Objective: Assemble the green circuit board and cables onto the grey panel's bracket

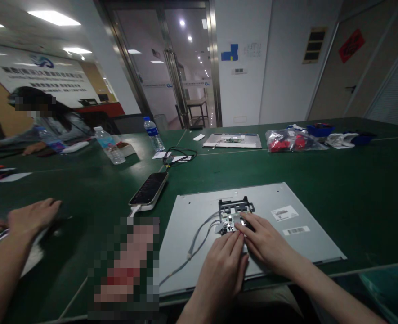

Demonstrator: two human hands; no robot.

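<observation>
Both hands meet over a board [230,220] near the middle of a grey panel [310,247], which lies on the green table [215,173]. Fingers of the right hand [264,236] rest on the board; those of the left hand [224,256] bunch at its near edge, touching the right. Whether either hand grips anything cannot be told, since the thumbs are mostly hidden.

A black bracket [237,204] sits just beyond the board, and a cable [189,255] runs from it toward the panel's near left corner. On the panel's right half are a printed label [284,213] and, below it, a barcode label [296,231], both with print too small to read.

Left of the panel lies a phone [149,189], its screen text illegible. Farther back stands a blue-labelled bottle [152,132], brand unreadable. The wall sign [43,78] bears a blue swirl logo above blurred Chinese characters; similar logos mark the glass doors [169,85]. A red diamond [351,45] on the right-hand door carries a dark character.
</observation>
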